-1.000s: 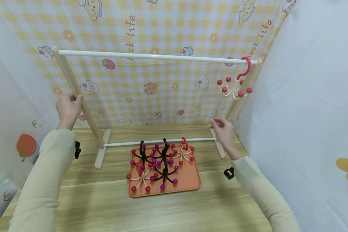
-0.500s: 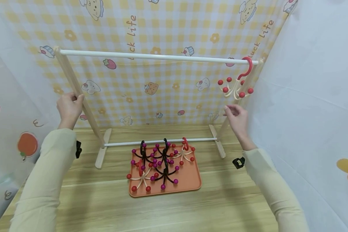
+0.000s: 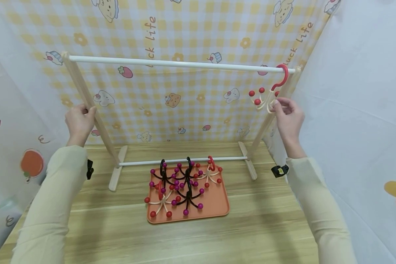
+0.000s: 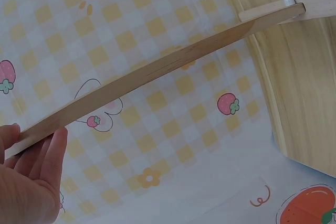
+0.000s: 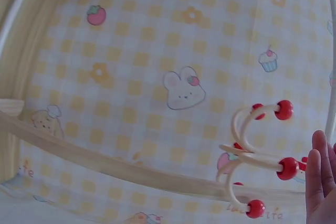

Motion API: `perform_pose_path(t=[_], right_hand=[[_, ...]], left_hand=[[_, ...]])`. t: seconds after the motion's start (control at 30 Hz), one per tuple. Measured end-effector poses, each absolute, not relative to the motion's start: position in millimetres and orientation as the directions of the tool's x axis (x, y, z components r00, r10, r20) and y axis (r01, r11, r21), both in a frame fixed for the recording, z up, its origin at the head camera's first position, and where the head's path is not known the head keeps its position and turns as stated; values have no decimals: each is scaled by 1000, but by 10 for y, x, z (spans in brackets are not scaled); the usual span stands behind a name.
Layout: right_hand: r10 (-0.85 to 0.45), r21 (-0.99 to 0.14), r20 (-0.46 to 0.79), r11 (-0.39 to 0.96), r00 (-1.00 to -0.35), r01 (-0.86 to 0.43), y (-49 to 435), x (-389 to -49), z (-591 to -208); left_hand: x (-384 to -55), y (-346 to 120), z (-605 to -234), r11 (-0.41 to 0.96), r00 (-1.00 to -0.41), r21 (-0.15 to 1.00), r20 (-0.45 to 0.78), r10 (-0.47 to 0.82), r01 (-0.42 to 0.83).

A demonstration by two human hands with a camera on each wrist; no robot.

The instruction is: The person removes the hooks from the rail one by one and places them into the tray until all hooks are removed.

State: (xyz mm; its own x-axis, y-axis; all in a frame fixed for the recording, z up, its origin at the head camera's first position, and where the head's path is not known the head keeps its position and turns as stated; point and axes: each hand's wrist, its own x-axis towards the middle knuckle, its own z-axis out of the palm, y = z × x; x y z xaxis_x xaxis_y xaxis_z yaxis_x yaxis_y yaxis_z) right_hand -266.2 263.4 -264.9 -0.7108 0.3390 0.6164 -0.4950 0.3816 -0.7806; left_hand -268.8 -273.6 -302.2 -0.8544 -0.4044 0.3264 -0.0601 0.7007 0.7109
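Observation:
My left hand [image 3: 80, 124] grips the left wooden post [image 3: 82, 88] of a rack between thumb and fingers. In the left wrist view that post [image 4: 152, 72] runs between the thumb and the fingers. A cream multi-arm hanger [image 3: 270, 101] with red ball tips and a red hook [image 3: 285, 75] hangs from the white top rod [image 3: 178, 63] near its right end. My right hand [image 3: 289, 119] is raised at the hanger's right side and covers some of its balls. In the right wrist view the fingers [image 5: 320, 174] are fairly straight beside the hanger's red balls [image 5: 287, 169]; whether they touch cannot be told.
An orange tray [image 3: 214, 205] on the wooden table [image 3: 118, 234] bears several hangers, some black with purple balls [image 3: 188, 198], some cream with red balls [image 3: 163, 201]. A white lower rod [image 3: 138, 163] and wooden feet [image 3: 249, 161] stand behind it. Patterned cloth [image 3: 171, 121] hangs at the back.
My right hand has risen and moved right, from near the rack's right foot up to the hanging hanger. The left hand stays on the post, and the tray's hangers have not moved.

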Motion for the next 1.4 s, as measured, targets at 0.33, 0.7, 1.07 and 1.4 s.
perform_pose_path(t=[0.33, 0.7, 1.07, 1.4], right_hand=[[415, -850, 521, 330, -746, -410, 2698, -2725, -2403], [395, -888, 412, 376, -821, -265, 2728, -2901, -2320], [387, -914, 344, 345, -855, -212, 2690, -3003, -2160], [422, -943, 313, 248, -851, -224, 2673, -3068, -2039]], left_hand=[[-2688, -2735, -3031, 708, -854, 705, 336, -397, -52], [-2685, -2733, -3031, 708, -856, 704, 328, -401, -62], [-2704, -2744, -3043, 708, -845, 704, 346, -408, -54], [-2686, -2737, -3028, 707, -850, 706, 344, -399, -46]])
